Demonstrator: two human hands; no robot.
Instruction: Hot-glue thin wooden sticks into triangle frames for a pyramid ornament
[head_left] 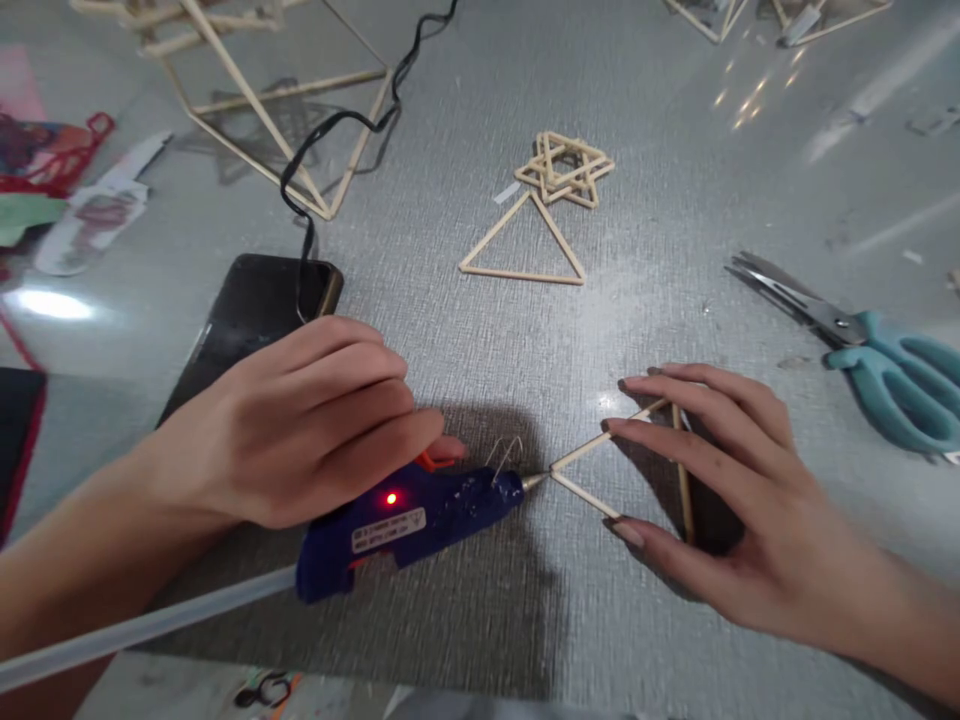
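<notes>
My left hand [322,415] is wrapped round a blue hot glue gun [457,515], whose red light glows. A long translucent glue stick [150,632] sticks out of its back end. The metal nozzle meets the left corner of a triangle of thin wooden sticks [585,493], or lies right against it. My right hand [720,490] steadies this triangle on the table, thumb on the lower stick and fingers along the upper one. Part of the triangle's far side is hidden beneath the hand. Another wooden stick triangle [521,273] lies farther back, touching a stack of star-shaped stick pieces [566,168].
Teal-handled scissors [892,370] lie at the right, blades pointing left. A dark phone [247,310] sits behind my left hand, with a black cable [337,120] running over it. Larger stick frames [285,90] stand at the back left, near paper scraps [97,215].
</notes>
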